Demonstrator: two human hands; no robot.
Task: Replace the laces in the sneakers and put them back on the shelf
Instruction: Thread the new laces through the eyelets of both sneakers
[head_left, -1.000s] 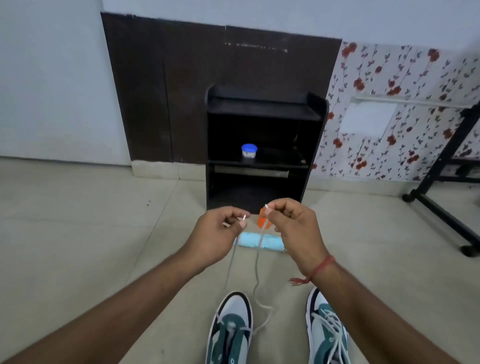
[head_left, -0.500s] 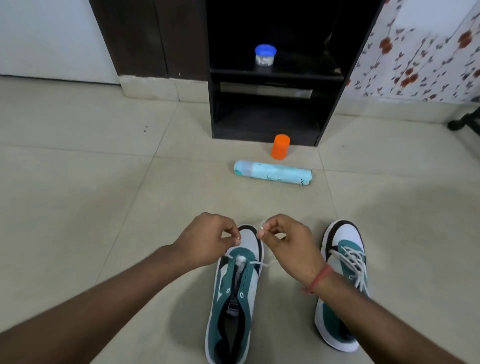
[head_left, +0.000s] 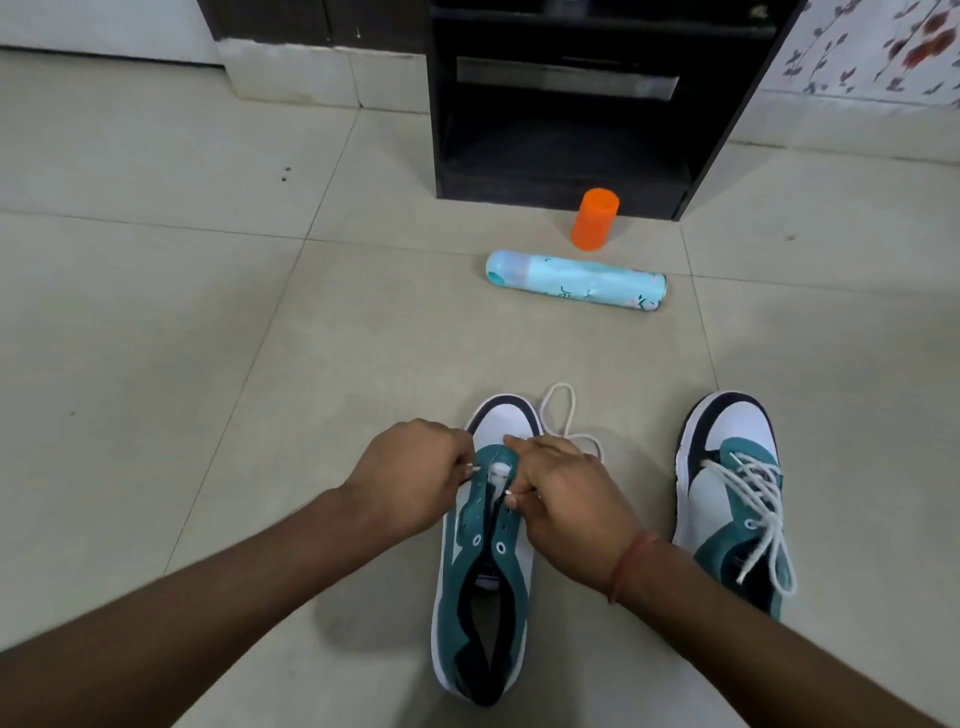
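Observation:
A teal and white sneaker (head_left: 483, 577) lies on the floor in front of me, most of its eyelets bare. A white lace (head_left: 558, 415) loops out on the floor past its toe. My left hand (head_left: 415, 475) pinches one lace tip at the shoe's left eyelet row. My right hand (head_left: 563, 499) pinches the other tip over the right row near the toe. The second sneaker (head_left: 727, 499) stands to the right, fully laced. The black shelf (head_left: 561, 109) stands ahead against the wall.
A light blue spray can (head_left: 576, 280) lies on its side on the tiled floor between the shoes and the shelf. An orange cap (head_left: 595, 218) stands just in front of the shelf's base. Floral wallpaper (head_left: 878, 41) is at the far right.
Both hands have come down from chest height, lace ends pinched, to the left sneaker's front eyelets. The view has tilted down, and slack lace now lies looped beyond the toe.

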